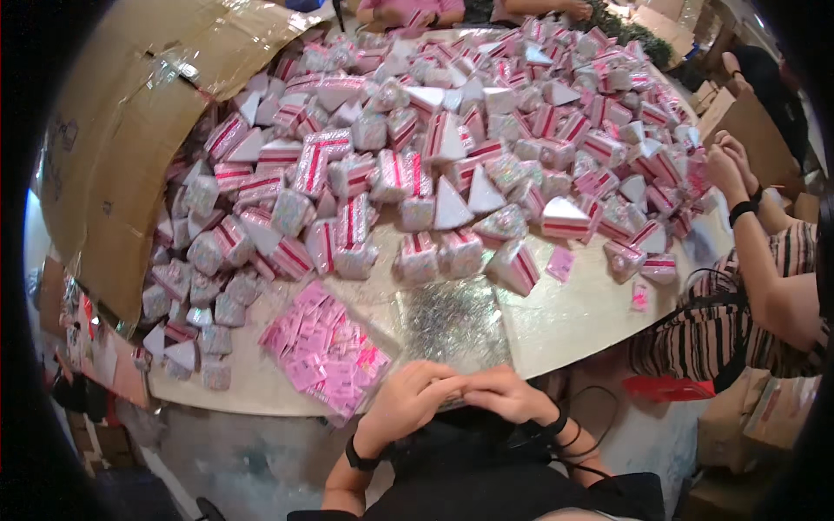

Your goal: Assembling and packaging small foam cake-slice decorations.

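My left hand (pixel 408 404) and my right hand (pixel 506 395) meet at the near edge of the table, in front of my body. The fingers of both are closed and pressed together at the tips; whatever they hold, if anything, is hidden. Just beyond them lies a square glittery silver sheet (pixel 456 317). To the left of it a pile of small pink printed tags (pixel 326 352) lies on clear plastic. Past these, glittery pink-and-white cake-slice ornaments (pixel 434 260) stand near my side of a large heap.
The heap of cake-slice ornaments (pixel 391 113) covers most of the table (pixel 573 321). A large cardboard sheet (pixel 113 156) curves along the left. At the right sits a co-worker with hands (pixel 730 165) raised over the ornaments. Loose pink tags (pixel 560 263) lie on the tabletop.
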Motion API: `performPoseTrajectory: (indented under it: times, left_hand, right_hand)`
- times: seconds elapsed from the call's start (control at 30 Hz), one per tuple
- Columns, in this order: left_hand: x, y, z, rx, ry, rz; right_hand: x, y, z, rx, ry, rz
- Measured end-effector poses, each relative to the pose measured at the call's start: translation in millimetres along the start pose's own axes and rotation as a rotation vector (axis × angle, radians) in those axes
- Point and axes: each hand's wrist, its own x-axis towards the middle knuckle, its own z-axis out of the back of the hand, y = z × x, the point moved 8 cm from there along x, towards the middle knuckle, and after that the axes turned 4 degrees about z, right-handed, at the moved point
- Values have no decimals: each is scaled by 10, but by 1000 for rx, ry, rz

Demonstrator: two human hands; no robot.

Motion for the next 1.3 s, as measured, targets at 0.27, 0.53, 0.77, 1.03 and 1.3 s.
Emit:
performPoseTrajectory:
  times: [0.27, 0.53, 0.77, 1.03, 1.3]
  left_hand:
    - [95, -27, 21, 39, -9, 73]
    - [-30, -17, -80, 46, -95, 89]
    - [-255, 269, -296, -598, -155, 642]
    - [-523, 294, -845, -2125, 84, 1295]
    - [-494, 214, -891, -2175, 38, 1265]
  right_hand:
    - [-131, -169, 44, 278, -70, -226]
    - [-154, -80, 105, -10, -233, -54]
    - [-101, 354, 94, -487, -288, 265]
    - [-118, 566, -60, -995, -216, 586]
    - [-127, 524, -56, -1078, -194, 658]
